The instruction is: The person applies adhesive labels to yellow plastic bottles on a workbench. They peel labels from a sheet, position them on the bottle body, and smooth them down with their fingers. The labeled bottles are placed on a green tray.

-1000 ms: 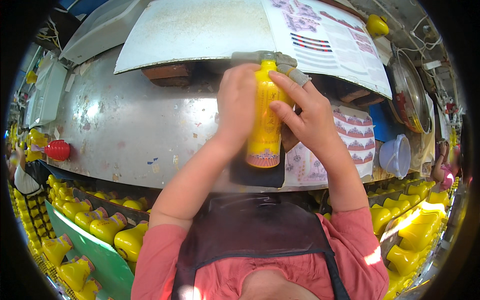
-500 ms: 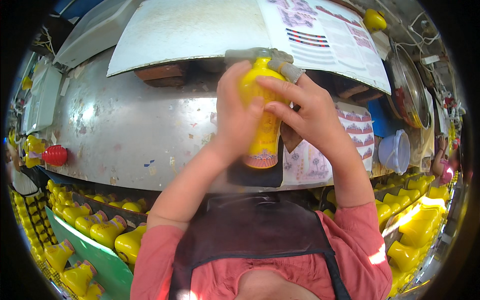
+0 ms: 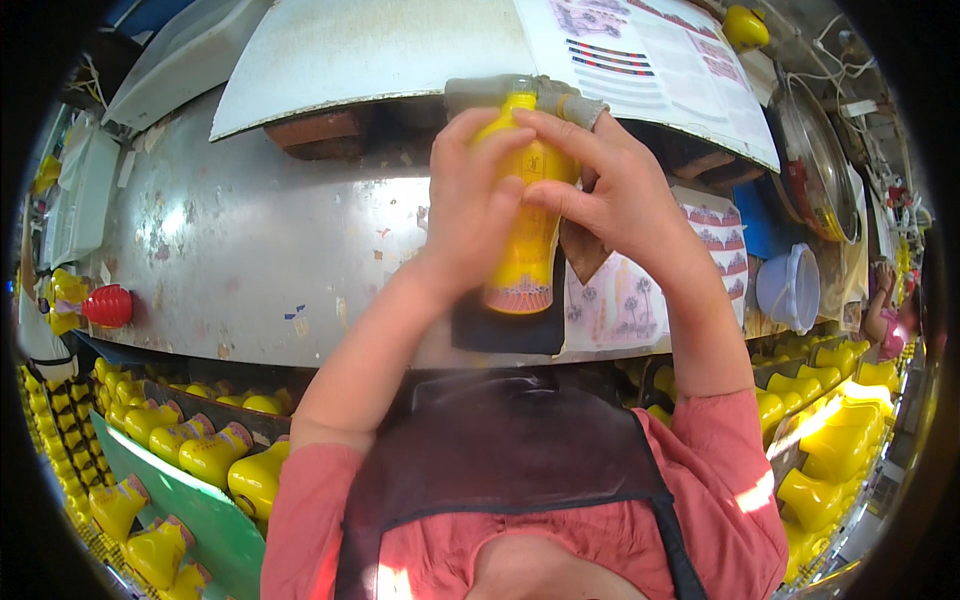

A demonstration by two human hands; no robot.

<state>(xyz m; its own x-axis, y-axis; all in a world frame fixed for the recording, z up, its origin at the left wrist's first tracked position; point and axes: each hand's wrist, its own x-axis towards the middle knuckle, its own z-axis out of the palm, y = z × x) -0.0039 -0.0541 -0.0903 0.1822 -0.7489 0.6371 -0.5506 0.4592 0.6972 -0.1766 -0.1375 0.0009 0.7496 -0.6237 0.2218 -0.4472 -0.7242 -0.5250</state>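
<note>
A glossy yellow vase (image 3: 522, 262) lies with its narrow neck away from me; a pink-and-blue patterned band runs round its base. My left hand (image 3: 462, 205) is closed along its left side, a little blurred. From the right, my right hand (image 3: 628, 185) grips its shoulder, thumb and forefinger on the printed front. A rolled grey cloth (image 3: 478, 92) is at the vase's neck, and a dark pad (image 3: 505, 335) lies beneath its base. Below my right hand hangs a brown pointed piece (image 3: 584, 252), partly hidden, whose kind I cannot make out.
Printed decal sheets (image 3: 625, 310) lie on the metal table (image 3: 250, 250) to the right. A raised white board (image 3: 390, 50) spans the far side. A pale bucket (image 3: 790, 290) stands right, a red lobed object (image 3: 107, 306) left. Several yellow vases (image 3: 215, 455) fill racks nearest me.
The vase and both hands appear slightly higher in the picture, as does the table. My right fingers have shifted a little on the vase's shoulder; both hands still hold it.
</note>
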